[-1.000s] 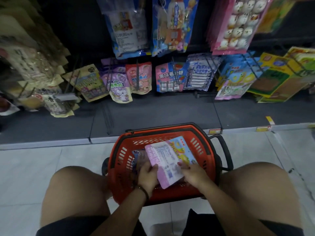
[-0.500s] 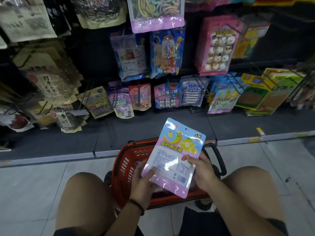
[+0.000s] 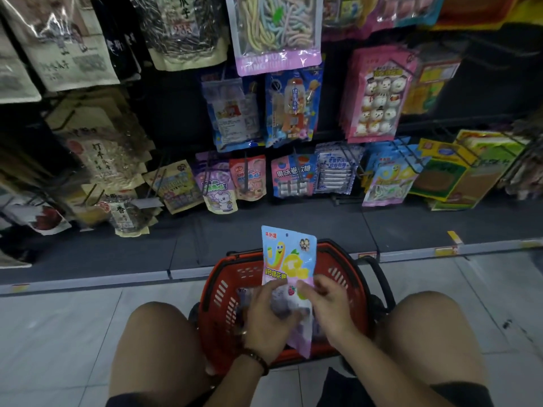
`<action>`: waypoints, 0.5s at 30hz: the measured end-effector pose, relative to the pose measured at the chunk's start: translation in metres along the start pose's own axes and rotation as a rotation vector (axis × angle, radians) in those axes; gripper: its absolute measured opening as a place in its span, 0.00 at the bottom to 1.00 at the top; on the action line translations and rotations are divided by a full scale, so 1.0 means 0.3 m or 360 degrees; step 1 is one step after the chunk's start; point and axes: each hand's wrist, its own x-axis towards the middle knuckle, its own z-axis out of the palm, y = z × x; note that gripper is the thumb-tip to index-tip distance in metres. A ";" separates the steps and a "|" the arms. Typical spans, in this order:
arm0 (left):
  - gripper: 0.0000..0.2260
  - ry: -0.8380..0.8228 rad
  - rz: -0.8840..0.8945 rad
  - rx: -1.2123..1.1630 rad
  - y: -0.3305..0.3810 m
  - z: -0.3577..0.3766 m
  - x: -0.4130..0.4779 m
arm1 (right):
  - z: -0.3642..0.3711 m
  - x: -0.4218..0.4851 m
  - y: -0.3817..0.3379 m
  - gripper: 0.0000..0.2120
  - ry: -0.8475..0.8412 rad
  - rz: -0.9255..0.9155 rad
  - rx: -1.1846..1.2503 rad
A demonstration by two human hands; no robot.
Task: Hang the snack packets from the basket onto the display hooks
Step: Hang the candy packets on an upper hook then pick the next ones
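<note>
- Your left hand [image 3: 266, 321] and right hand [image 3: 330, 306] both grip the lower half of one snack packet [image 3: 286, 259], with the fingers curled over its side edges.
- The packet stands upright, face toward you, above the red basket [image 3: 214, 298].
- The basket sits on the floor between your knees.
- The display hooks [image 3: 245, 171] on the far shelving carry hanging packets.
</note>
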 end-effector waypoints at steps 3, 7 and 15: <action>0.25 -0.0096 0.0006 -0.0224 0.037 0.018 0.004 | 0.031 -0.021 -0.008 0.06 -0.0238 -0.0022 -0.0076; 0.07 0.0138 -0.0108 -0.0530 0.063 -0.016 0.045 | 0.044 -0.024 -0.044 0.10 -0.0375 -0.0127 -0.0363; 0.09 -0.0077 -0.0335 -0.0743 0.146 -0.137 0.108 | -0.015 0.171 -0.159 0.13 0.0095 -0.0117 -0.0201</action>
